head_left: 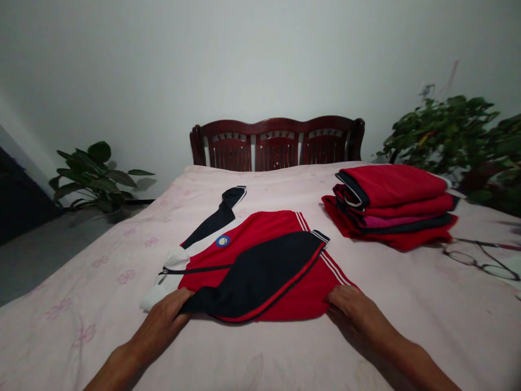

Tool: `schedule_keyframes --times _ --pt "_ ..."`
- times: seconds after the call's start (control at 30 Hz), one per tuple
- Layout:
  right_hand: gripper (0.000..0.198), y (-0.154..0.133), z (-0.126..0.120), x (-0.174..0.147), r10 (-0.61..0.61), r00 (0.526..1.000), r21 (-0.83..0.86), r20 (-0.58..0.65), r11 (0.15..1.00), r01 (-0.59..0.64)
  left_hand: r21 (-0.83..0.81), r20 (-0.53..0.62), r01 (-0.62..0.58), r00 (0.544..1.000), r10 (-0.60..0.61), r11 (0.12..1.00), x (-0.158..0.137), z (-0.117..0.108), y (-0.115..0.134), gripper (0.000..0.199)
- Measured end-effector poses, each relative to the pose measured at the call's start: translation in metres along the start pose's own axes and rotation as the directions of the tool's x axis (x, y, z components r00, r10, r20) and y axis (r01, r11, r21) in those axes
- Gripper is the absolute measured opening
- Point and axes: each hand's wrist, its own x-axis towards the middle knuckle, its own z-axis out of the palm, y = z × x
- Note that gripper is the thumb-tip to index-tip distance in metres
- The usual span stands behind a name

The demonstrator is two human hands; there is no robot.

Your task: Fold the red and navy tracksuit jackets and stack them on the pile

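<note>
A red, navy and white zip jacket (264, 228) lies front up on the bed, its white collar toward the left and its striped hem toward the right. The near navy sleeve is folded across the front, while the far sleeve stretches out toward the headboard. My left hand (169, 309) is closed on the jacket's near shoulder edge beside the collar. At the near hem corner, my right hand (350, 309) pinches the red fabric. The fingertips of both hands are partly hidden by cloth and by the hands themselves.
A stack of folded red and navy clothes (399, 201) sits at the right of the pink bedspread (109, 293). Eyeglasses (476, 260) lie near it. Behind the bed stands a dark wooden headboard (277, 144). Potted plants (100, 174) flank the bed.
</note>
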Motion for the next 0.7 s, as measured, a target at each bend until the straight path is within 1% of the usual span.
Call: schedule_keyframes --times 0.1,0.17,0.27,0.33,0.4,0.47,0.53,0.57,0.63,0.7 --pt "0.023 0.011 -0.009 -0.01 0.037 0.999 -0.08 0.003 0.996 -0.036 -0.072 0.107 0.016 0.994 -0.008 0.997 -0.006 -0.017 0.002 0.028" --pt "0.021 0.014 -0.011 -0.024 0.058 0.998 -0.064 0.031 0.996 -0.056 -0.097 0.149 0.01 0.989 0.004 0.995 -0.016 -0.024 0.005 0.027" --pt "0.022 0.007 -0.011 -0.038 0.083 0.993 0.047 0.079 0.995 -0.087 -0.077 0.161 -0.002 0.987 0.014 0.997 -0.024 -0.022 0.011 0.029" --pt "0.032 0.0 -0.014 -0.032 0.115 0.987 0.146 0.109 0.981 -0.13 -0.037 0.182 0.027 0.983 -0.019 0.999 -0.022 -0.017 0.017 0.032" --pt "0.042 -0.004 -0.017 -0.011 0.144 0.985 0.198 0.096 0.967 -0.161 -0.012 0.238 0.058 0.97 -0.054 0.998 -0.013 -0.012 0.023 0.031" --pt "0.049 -0.005 -0.017 0.022 0.136 0.99 0.195 0.021 0.971 -0.138 -0.034 0.295 0.045 0.955 -0.034 0.998 -0.003 -0.01 0.03 0.025" --pt "0.051 0.0 -0.01 0.062 0.104 0.994 0.161 -0.039 0.982 -0.096 -0.099 0.33 -0.001 0.944 0.034 0.995 0.005 -0.011 0.035 0.022" --pt "0.052 0.003 -0.005 0.082 0.099 0.994 0.131 -0.056 0.987 -0.091 -0.137 0.341 -0.032 0.937 0.078 0.99 0.007 -0.012 0.036 0.024" --pt "0.059 0.011 0.006 0.12 0.114 0.992 0.037 -0.047 0.993 -0.112 -0.183 0.347 -0.099 0.924 0.159 0.978 0.008 -0.013 0.033 0.032" --pt "0.065 0.019 0.016 0.15 0.135 0.991 -0.038 -0.015 0.99 -0.136 -0.176 0.305 -0.17 0.927 0.218 0.97 0.002 -0.009 0.024 0.042"
